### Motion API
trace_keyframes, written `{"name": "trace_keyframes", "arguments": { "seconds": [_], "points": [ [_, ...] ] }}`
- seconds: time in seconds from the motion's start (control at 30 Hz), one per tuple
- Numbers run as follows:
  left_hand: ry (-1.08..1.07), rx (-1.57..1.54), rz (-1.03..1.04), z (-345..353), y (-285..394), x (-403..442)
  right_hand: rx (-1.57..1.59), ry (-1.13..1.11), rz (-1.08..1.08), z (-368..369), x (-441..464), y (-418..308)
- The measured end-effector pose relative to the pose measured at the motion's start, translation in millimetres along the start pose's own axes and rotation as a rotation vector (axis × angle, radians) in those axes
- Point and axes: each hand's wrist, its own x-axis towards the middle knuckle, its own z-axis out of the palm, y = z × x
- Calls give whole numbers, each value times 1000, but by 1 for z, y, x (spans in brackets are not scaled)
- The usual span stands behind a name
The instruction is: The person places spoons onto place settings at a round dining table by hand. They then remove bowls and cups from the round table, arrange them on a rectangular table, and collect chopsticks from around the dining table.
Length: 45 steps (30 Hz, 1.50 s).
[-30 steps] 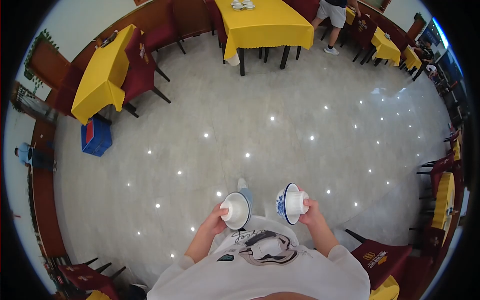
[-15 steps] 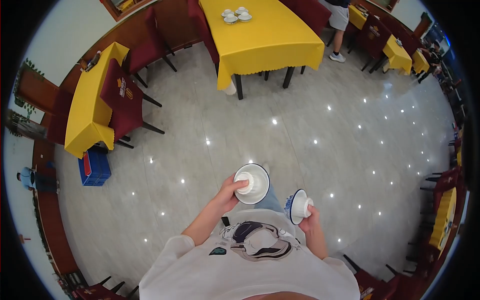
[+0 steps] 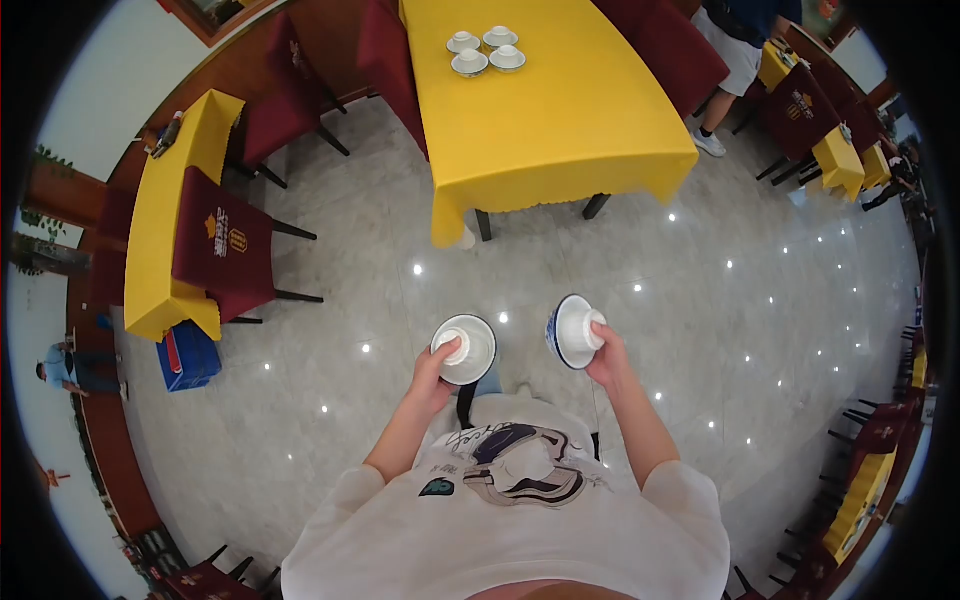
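My left hand (image 3: 430, 378) grips a white bowl (image 3: 481, 360) with a dark blue rim. A small white cup (image 3: 453, 347) sits inside it, with my thumb pressed on the cup. Across from it, my right hand (image 3: 610, 362) is closed on a second bowl (image 3: 568, 333), tilted on its side, with blue patterning on the outside. Another small white cup (image 3: 591, 328) lies in that bowl, under my right thumb. Both bowls are held apart from each other, above the floor in front of my body.
Ahead stands a table (image 3: 540, 130) with a yellow cloth, bearing several bowls (image 3: 469, 63) with cups in them. Maroon chairs (image 3: 235, 240) and a smaller yellow-covered table (image 3: 160, 240) are at left, by a blue crate (image 3: 190, 358). A person (image 3: 735, 60) stands beyond the big table.
The big table appears nearer and larger. Both hands have moved up in the view; the left has shifted left with its bowl, and the right has risen with its bowl.
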Motion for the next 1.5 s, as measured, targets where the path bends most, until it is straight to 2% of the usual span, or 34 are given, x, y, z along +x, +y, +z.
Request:
{"name": "trace_keyframes", "arguments": {
  "seconds": [0.07,0.17,0.3,0.33,0.43,0.5,0.7,0.77,0.83,0.97,1.07,1.2,1.37,1.43,1.5],
  "points": [
    [-25,-78,-7,7,35,47,-42,-36,-32,17,58,-23],
    [-52,-4,52,14,87,127,30,-17,-32,48,127,-57],
    [-91,86,107,58,178,199,-56,120,8,72,215,-112],
    [-81,82,101,68,197,215,-132,121,-61,91,230,-126],
    [-24,93,95,91,246,268,-240,224,-67,124,286,-164],
    [27,134,186,108,268,310,-251,175,-60,126,332,-185],
    [213,220,246,151,306,435,-272,234,2,133,452,-244],
    [242,246,258,168,318,465,-443,246,-19,145,486,-268],
    [377,344,237,182,328,485,-526,271,-15,150,514,-281],
    [396,335,195,204,350,530,-772,331,-40,160,561,-306],
    [457,387,212,211,363,550,-793,357,-6,171,581,-318],
    [431,349,154,209,368,561,-752,395,50,183,592,-324],
    [400,336,169,205,374,556,-770,383,-25,182,603,-316],
    [445,780,168,207,386,552,-861,383,-39,158,615,-307],
    [441,786,83,219,398,536,-953,381,-56,158,612,-312]
  ]
}}
